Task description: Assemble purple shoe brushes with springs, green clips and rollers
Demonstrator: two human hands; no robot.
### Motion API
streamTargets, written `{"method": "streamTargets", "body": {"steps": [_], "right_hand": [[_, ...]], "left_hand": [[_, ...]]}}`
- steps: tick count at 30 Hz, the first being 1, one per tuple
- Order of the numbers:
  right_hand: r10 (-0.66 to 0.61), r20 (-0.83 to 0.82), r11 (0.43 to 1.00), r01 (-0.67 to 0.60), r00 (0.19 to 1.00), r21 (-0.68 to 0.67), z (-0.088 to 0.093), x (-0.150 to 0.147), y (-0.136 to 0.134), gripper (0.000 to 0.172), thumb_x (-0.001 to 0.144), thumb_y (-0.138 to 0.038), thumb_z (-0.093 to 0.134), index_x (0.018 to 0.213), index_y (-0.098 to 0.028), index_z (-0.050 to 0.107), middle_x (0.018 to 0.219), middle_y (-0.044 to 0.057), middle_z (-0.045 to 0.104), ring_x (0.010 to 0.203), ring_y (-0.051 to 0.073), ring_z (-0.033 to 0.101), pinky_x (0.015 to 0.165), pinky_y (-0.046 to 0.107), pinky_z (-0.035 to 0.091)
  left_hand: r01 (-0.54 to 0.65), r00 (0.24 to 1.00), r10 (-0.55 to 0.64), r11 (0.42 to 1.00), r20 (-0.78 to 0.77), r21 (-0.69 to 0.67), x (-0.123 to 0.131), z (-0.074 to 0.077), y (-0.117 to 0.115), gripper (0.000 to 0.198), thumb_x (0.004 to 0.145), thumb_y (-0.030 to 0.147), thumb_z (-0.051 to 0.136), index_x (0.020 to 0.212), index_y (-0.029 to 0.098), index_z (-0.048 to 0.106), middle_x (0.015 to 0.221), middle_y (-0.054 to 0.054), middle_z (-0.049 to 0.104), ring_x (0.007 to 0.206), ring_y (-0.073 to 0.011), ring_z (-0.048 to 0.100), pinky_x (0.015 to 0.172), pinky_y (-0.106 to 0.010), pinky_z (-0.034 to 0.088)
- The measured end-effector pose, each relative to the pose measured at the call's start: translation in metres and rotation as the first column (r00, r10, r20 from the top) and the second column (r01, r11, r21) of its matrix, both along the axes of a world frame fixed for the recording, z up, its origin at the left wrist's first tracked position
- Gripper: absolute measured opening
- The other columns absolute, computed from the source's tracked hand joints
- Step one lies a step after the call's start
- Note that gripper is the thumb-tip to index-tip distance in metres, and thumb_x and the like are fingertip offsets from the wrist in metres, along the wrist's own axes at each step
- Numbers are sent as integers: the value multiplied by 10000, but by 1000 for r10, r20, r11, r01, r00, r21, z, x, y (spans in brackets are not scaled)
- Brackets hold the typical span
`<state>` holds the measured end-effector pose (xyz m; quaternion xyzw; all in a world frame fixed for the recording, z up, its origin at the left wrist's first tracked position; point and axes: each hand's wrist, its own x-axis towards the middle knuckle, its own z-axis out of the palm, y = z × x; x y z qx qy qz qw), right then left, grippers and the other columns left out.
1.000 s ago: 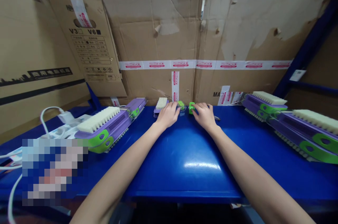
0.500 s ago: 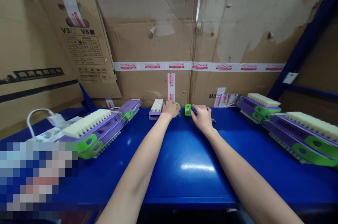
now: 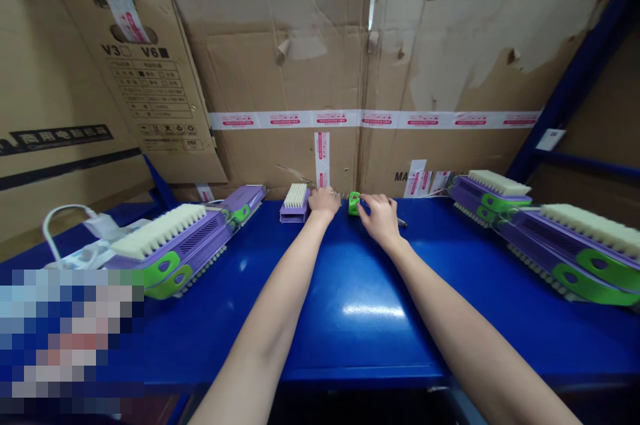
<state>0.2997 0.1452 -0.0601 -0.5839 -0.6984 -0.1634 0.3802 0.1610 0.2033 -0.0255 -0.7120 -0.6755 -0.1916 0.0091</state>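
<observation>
My left hand (image 3: 324, 202) is at the back of the blue table, its fingers closed around one end of a thin metal spring (image 3: 341, 196). Just left of it lies a purple brush head (image 3: 294, 213) with cream bristles facing up. My right hand (image 3: 381, 218) pinches a small green plastic piece (image 3: 355, 203) between thumb and fingers, a short gap from the left hand. The spring's far end points toward this green piece; whether they touch is unclear. A dark, thin rod end (image 3: 402, 222) shows beyond the right hand; the rest is hidden.
Purple and green brushes (image 3: 193, 245) stand on the left, beside a white plug and cable (image 3: 100, 223). More such brushes (image 3: 560, 245) are on the right. Cardboard (image 3: 290, 78) walls the back of the blue table (image 3: 370, 345); a blue post (image 3: 565, 91) rises at right.
The view has tilted down slightly. My left hand has shifted a little, and the spring by its fingertips shows more clearly. My right hand stays at the green piece.
</observation>
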Motion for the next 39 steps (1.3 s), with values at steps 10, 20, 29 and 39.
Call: {"method": "streamTargets", "body": {"steps": [10, 20, 29, 39], "right_hand": [[17, -16, 1000, -17, 1000, 4, 0, -1, 0, 289, 906, -303, 438, 1076, -183, 638, 1030, 108, 692, 985, 249, 557, 845, 378, 299], [-3, -151, 1000, 4, 989, 4, 7, -7, -2, 247, 900, -321, 467, 1041, -152, 580, 952, 110, 700, 938, 261, 604, 820, 359, 321], [182, -378, 982, -188, 908, 21, 14, -26, -9, 199, 849, -353, 515, 902, -186, 610, 901, 88, 697, 855, 226, 618, 776, 329, 420], [131, -935, 833, -548, 331, -77, 26, -45, -19, 184, 730, -309, 619, 832, -156, 639, 690, 34, 663, 595, 135, 580, 539, 239, 436]], "left_hand": [[-9, 1000, 10, 998, -9, 66, 4, -1, -3, 310, 879, 191, 393, 1024, 134, 662, 1047, -177, 665, 1012, -279, 616, 793, -351, 473], [83, 996, -76, 980, -42, 183, -14, 6, -11, 318, 897, 134, 364, 1037, 110, 647, 962, -192, 679, 938, -270, 640, 767, -335, 470], [427, 904, -420, 897, 74, -119, -53, -5, -50, 230, 785, 102, 480, 734, 154, 697, 723, -70, 693, 726, -197, 646, 689, -269, 458], [509, 854, -520, 844, 23, 167, -57, -19, -74, 383, 839, 442, 552, 1084, 155, 615, 1029, -105, 654, 949, -224, 604, 842, -320, 463]]}}
